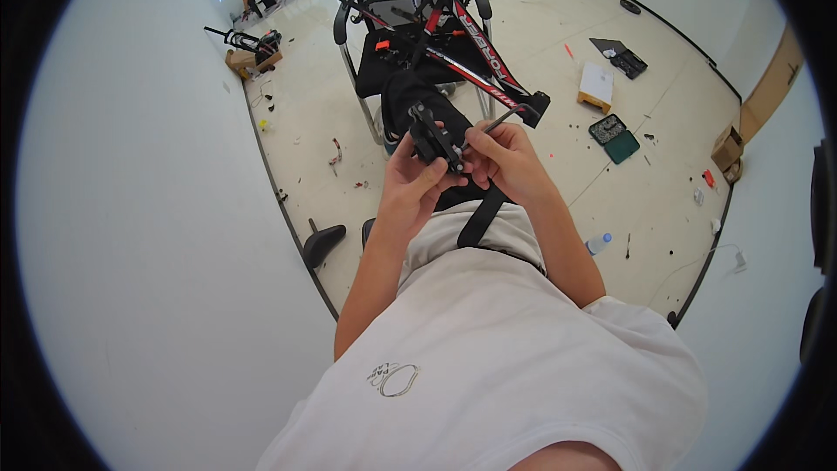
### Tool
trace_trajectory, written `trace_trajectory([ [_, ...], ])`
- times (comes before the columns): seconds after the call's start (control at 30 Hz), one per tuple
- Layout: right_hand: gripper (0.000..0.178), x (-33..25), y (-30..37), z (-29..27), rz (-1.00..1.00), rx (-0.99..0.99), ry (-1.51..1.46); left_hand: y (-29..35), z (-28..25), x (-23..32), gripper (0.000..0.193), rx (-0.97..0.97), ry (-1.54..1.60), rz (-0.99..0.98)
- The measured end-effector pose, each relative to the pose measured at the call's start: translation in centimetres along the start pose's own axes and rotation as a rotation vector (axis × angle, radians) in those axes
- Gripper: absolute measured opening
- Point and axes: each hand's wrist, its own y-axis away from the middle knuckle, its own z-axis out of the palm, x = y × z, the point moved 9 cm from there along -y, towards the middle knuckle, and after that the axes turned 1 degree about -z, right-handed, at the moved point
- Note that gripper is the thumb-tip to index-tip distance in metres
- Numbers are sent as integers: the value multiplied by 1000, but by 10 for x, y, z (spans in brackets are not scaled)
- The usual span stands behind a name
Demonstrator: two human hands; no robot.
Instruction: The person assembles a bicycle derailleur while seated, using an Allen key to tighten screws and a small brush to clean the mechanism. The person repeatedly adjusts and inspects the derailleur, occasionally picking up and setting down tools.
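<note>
On the pale floor (305, 109), a black chair (370, 78) bears a red, black and white bicycle frame (490, 59). To the right lies an open green case (621, 148). Nearer, the left hand's (413, 185) grip is closed around a dark, jointed part (429, 135), held up before the frame. Just beside it, the right hand's (513, 161) grip pinches a thin, bent metal tool (503, 119); its near end is hidden.

Beyond the fingers (490, 146), the red, black and white tubular bicycle frame (432, 22) carries large pale capital lettering (485, 49) on one thick tube and a shorter word (504, 98) on another. Nearer the wearer than the fingers, small dark lettering (378, 373) borders a ring-shaped emblem (398, 380) on the white cloth T-shirt (523, 340).
</note>
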Motion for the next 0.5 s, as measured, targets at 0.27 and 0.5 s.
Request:
trace_trajectory([
  [0.27, 19, -9, 2, -1, -135, 10, 122, 0, 1, -2, 45, -4, 31, -40],
  [0.5, 19, -5, 1, -10, -1, 37, 95, 0, -1, -5, 49, -12, -7, -47],
])
